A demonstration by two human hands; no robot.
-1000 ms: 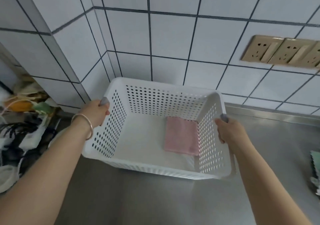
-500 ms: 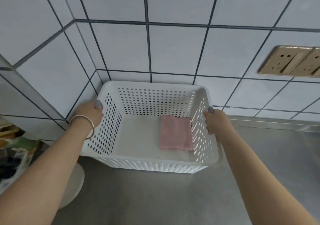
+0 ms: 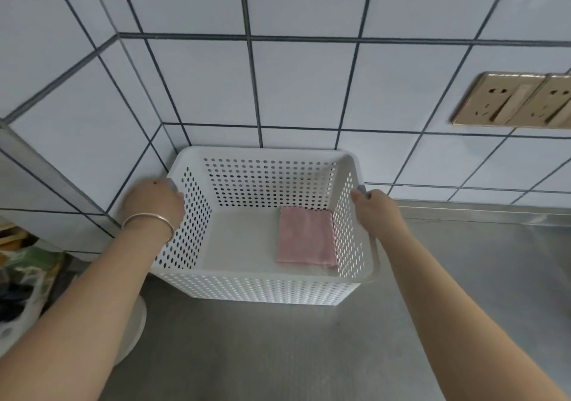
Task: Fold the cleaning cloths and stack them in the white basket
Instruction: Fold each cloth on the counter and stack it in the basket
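I'm looking down along both forearms stretching out over the brushed steel counter (image 3: 278,348), matte grey and faintly streaked. My left hand (image 3: 153,201), a thin metal bangle (image 3: 148,219) on its wrist, is closing over the left rim of the white basket (image 3: 262,289); my right hand (image 3: 375,210) is curling round the right rim, thumb hooking over the edge. Both are gripping the basket, which is sitting tucked into the corner where the two tiled walls meet.

I'm judging this step as settling the basket in place, so I'd be keeping both grips level and easing it square against the wall tiles (image 3: 302,82) without jolting the contents. The basket is rigid plastic, rectangular with rounded corners, its sides punched with neat rows of round holes. Inside, one folded pink cloth (image 3: 304,235) is lying flat on the floor of the basket, against the right wall, soft and slightly fuzzy-looking. Beyond it the tiles are glossy white with dark grout, and gold-toned wall sockets (image 3: 513,100) are showing at far right.
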